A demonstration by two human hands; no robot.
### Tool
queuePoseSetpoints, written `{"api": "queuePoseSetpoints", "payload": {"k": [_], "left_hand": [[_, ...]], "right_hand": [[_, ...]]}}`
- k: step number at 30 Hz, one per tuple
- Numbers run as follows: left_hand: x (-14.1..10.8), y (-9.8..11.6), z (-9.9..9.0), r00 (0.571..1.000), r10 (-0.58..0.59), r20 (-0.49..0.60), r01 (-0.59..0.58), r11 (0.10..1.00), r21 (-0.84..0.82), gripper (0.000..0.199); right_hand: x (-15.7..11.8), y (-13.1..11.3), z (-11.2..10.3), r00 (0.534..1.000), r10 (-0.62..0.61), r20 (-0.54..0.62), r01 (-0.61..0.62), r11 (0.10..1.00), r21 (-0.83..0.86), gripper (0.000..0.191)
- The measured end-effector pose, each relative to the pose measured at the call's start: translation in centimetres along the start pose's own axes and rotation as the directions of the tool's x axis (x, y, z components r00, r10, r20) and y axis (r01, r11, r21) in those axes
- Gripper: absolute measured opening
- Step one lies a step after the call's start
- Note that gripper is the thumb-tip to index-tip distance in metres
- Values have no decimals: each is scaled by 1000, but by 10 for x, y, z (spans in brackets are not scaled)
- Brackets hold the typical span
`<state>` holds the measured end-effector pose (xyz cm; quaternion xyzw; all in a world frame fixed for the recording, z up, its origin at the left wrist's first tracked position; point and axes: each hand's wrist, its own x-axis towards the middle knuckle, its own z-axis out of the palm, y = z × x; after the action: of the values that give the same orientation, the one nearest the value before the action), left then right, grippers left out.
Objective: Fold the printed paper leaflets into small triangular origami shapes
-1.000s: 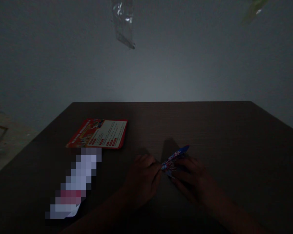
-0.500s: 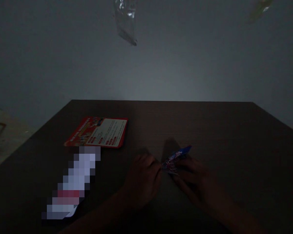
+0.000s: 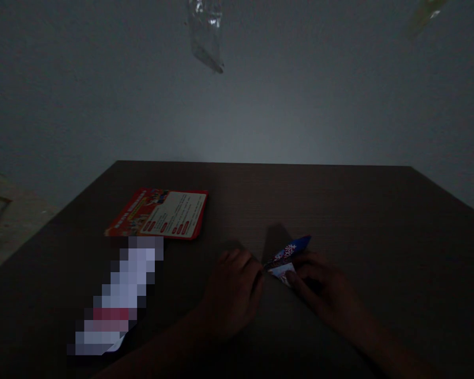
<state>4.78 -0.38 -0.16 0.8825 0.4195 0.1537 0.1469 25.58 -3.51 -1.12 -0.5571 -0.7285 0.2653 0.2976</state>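
Observation:
A small piece of folded paper (image 3: 296,246), blue with pale and pink print, is held low over the table between my two hands. My left hand (image 3: 237,287) is closed at the paper's left tip, its fingers curled and the pinch itself hidden. My right hand (image 3: 326,287) grips the right side, thumb in front on a whitish flap and fingers behind. The blue part points up and to the right, apart from the whitish flap below it. The hands are dark, so finer folds are hard to make out.
On the dark table (image 3: 268,195), a red printed booklet or card stack (image 3: 174,213) lies at the left. Nearer me is a bright, blurred-out oblong device (image 3: 120,295). A clear plastic bag (image 3: 207,37) shows against the grey wall (image 3: 300,105) behind.
The paper has opened between my hands: a whitish flap now shows below the blue part. My right thumb has come onto that flap. My left hand stays almost in place.

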Motion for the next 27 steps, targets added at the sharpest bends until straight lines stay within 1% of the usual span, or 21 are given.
{"api": "queuePoseSetpoints", "payload": {"k": [2,4,5,6,8,9,12,14,17,22,27], "left_hand": [[-4,6,1,999,28,-24,-29,999,-20,20],[-10,15,4,993,114,-23,-114,993,-22,26],[-13,20,7,985,174,-16,-175,985,-15,28],[-16,24,9,980,199,-10,-199,980,-2,32],[-21,31,15,984,179,3,-179,984,28,42],[-23,34,18,982,186,11,-187,981,45,46],[-25,36,21,979,200,42,-204,975,94,47],[-25,35,20,978,195,67,-202,972,121,46],[-24,34,17,980,184,72,-193,971,144,46],[-24,35,17,981,172,89,-181,977,112,49],[-24,35,16,985,128,116,-138,987,82,48]], "right_hand": [[0,1,1,1000,8,4,-8,1000,20,22],[0,3,3,1000,11,-7,-11,999,32,22],[1,3,3,1000,12,-16,-11,999,35,22],[1,3,4,999,16,-30,-15,999,36,22],[1,3,5,998,28,-56,-26,999,43,22],[2,3,5,997,37,-62,-34,998,49,21],[2,3,6,995,70,-73,-65,996,64,20],[3,3,6,992,93,-85,-88,994,63,20],[3,2,6,990,110,-94,-106,993,48,19],[3,1,4,989,127,-79,-124,992,35,22],[5,-1,3,986,143,-83,-141,990,30,21]]}}
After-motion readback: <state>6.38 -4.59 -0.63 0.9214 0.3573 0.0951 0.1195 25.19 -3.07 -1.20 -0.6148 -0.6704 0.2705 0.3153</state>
